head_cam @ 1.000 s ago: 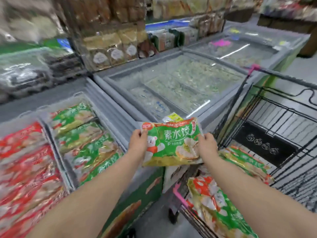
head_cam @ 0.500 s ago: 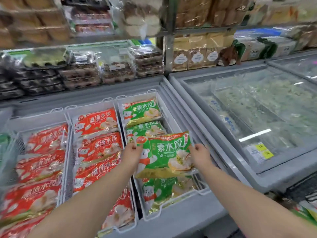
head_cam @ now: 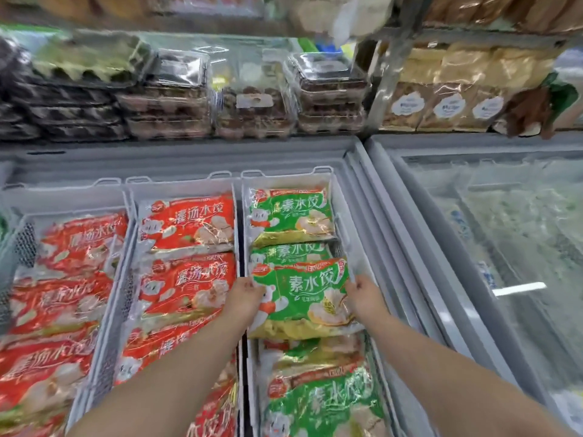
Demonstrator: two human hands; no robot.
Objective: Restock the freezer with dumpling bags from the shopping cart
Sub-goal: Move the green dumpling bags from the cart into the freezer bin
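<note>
**Green dumpling bag held over the freezer's right-hand basket**

Two bare forearms reach in from the near edge of the open freezer (head_cam: pixel 195 159). The left hand (head_cam: pixel 244 299) pinches the left edge of a green dumpling bag (head_cam: pixel 304 298), and the right hand (head_cam: pixel 362 298) pinches its right edge; both hands are closed on the bag, one at each side. The bag is face up over the middle of the right-hand basket (head_cam: pixel 342 222), with its yellow lower edge toward the person. Under its near edge lies another green bag (head_cam: pixel 321 402), filling the near end of that basket. Past its far edge two more green bags (head_cam: pixel 291 212) lie in a row up to the basket's far rim. The two baskets to the left hold red dumpling bags (head_cam: pixel 189 222), overlapped from near to far. To the right, a second freezer (head_cam: pixel 504 231) stands with its glass lid shut. Beyond the freezers' far edge, a shelf carries stacked clear plastic trays (head_cam: pixel 252 99) and, further right, tan packets with white labels (head_cam: pixel 448 105).
</note>
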